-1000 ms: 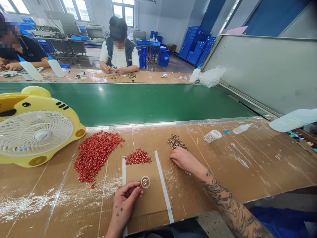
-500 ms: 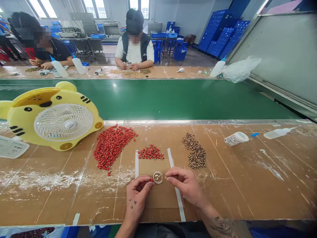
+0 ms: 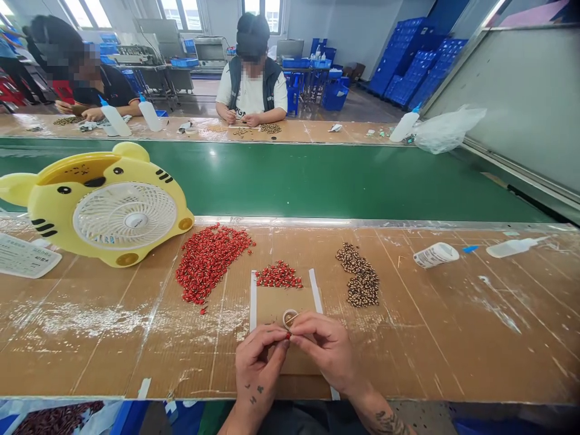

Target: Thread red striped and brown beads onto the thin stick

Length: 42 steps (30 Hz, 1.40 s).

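Observation:
My left hand (image 3: 259,357) pinches a small red piece (image 3: 288,336) between thumb and fingertips. Close against it, my right hand (image 3: 327,351) is closed on a thin stick (image 3: 292,318), like a toothpick, whose end shows over the small round dish (image 3: 284,319). The fingertips of both hands meet at the red piece and partly cover it. Just beyond them lies a little heap of red pieces (image 3: 277,275) between two white tape strips. A larger red pile (image 3: 211,263) is to the left, and a pile of small dark-and-gold pieces (image 3: 360,279) to the right.
A yellow animal-shaped fan (image 3: 109,205) stands on the left. On the right lie a white tub (image 3: 435,255), a blue cap (image 3: 470,249) and a squeeze bottle (image 3: 512,248). Beyond the green belt (image 3: 317,181), two people sit working at the far bench.
My right hand has moved left from beside the dish, bringing the stick to the red piece. My hands now meet in front of the dish. The whole view has shifted slightly.

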### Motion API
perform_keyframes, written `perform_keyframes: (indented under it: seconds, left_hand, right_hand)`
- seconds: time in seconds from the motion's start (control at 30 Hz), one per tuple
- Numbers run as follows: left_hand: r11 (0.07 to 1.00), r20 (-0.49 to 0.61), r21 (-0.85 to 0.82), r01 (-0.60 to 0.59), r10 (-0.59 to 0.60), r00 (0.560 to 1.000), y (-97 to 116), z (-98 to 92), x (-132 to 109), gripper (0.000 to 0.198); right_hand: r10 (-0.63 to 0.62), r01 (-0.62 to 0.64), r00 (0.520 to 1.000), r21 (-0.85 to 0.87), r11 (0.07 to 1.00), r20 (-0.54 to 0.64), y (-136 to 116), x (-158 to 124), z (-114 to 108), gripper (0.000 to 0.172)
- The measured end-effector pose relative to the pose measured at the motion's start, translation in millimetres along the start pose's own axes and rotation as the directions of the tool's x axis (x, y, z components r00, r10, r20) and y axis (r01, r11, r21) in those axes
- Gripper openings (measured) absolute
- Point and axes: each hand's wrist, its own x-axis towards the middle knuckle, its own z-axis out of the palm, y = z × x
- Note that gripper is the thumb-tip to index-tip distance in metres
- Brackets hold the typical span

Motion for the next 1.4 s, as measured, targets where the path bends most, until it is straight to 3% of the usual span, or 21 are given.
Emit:
perform_keyframes:
  seconds: [0.53,0.73,0.87,1.0,1.2,1.4]
  left_hand:
    - [0.999,-0.062,-0.022,0.038,-0.039,0.997,-4.3,-4.2,-0.4,0.008]
    - [0.981,-0.018,-0.125,0.148,-0.151,0.988,1.7,-3.6,2.0,0.004]
    - [0.990,0.003,-0.091,0.104,-0.105,0.995,4.7,-5.8,2.7,0.009]
    - [0.998,0.069,-0.050,0.042,-0.039,0.997,9.1,-9.6,4.0,0.014]
    - [0.994,0.118,-0.055,-0.091,0.097,0.988,15.8,-10.8,4.5,0.024]
    - [0.996,0.103,-0.009,-0.086,0.087,0.991,14.9,-8.5,3.7,0.024]
  right_hand:
    - [0.038,-0.039,0.999,0.035,0.999,0.011,0.8,-0.6,0.4,0.013]
    - [-0.091,0.092,0.996,-0.019,0.996,0.019,-7.2,-2.3,0.8,0.012]
    - [0.005,-0.007,0.999,0.044,0.999,0.045,-9.6,-0.5,-2.7,0.010]
    - [0.092,-0.100,0.992,0.097,0.990,0.085,-14.5,2.2,-7.4,0.019]
    - [0.068,-0.076,0.992,0.070,0.995,0.107,-22.6,0.7,-7.4,0.012]
    - [0.061,-0.071,0.992,0.081,0.994,0.112,-16.0,0.3,-6.3,0.009]
